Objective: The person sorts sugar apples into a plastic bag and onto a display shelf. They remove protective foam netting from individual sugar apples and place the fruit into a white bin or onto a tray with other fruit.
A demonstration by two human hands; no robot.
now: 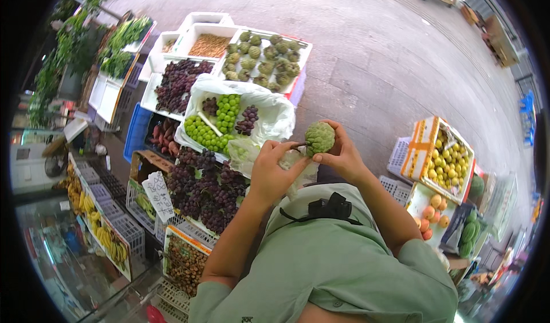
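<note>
A green sugar apple (319, 138) is held up in front of my waist, its brown stem (299, 144) pointing left. My right hand (343, 157) cups the fruit from the right and below, fingers on its far side and thumb underneath. The thumb and index finger of my left hand (275, 170) close around the stem. Thin translucent wrapping (296, 179) hangs below and behind the left hand; whether that hand grips it, I cannot tell. Beyond the fruit, a white foam box (306, 50) carries several more sugar apples (255, 51).
A bag-lined box (277, 108) with green grapes (227, 110) stands ahead to the left. Dark grapes (206, 190) fill a tray beside my left forearm, near a handwritten card (157, 196). At right are yellow-green fruit (449, 164) and reddish round fruit (429, 212). Pavement (365, 65) stretches ahead.
</note>
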